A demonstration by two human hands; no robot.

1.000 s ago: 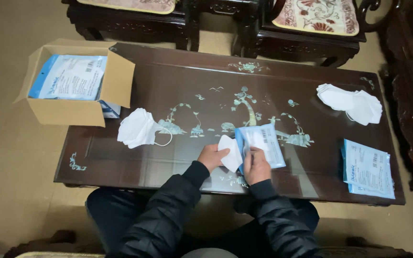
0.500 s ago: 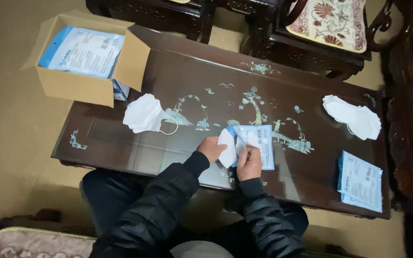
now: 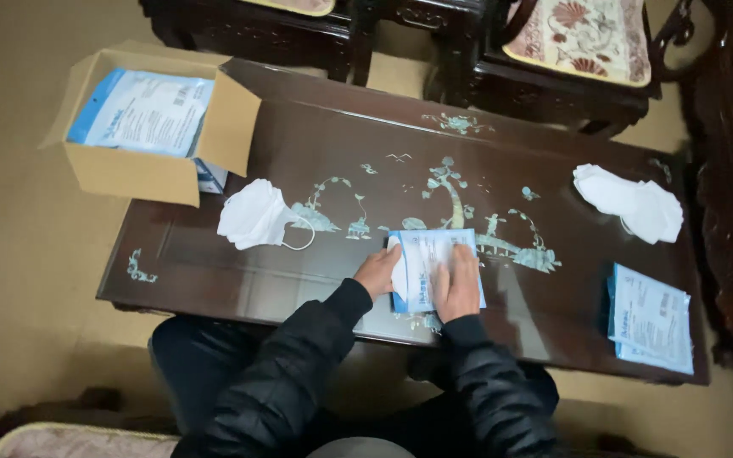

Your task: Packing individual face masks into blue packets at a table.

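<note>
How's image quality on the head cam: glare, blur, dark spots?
Head view: soft, slightly blurred overall, and print on the blue-and-white flat packet under both hands is unreadable; dull sheen on the dark lacquered inlaid table, no hard glare; dim, with the dark wooden chairs and the black sleeves losing detail.

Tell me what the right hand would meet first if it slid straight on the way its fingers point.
The right hand lies flat on the blue-and-white packet, fingers pointing away across the table. Past the packet's far edge, only inlaid tabletop seems to lie ahead.

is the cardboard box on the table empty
No, the cardboard box at the table's left end holds blue-and-white flat packets.
</note>
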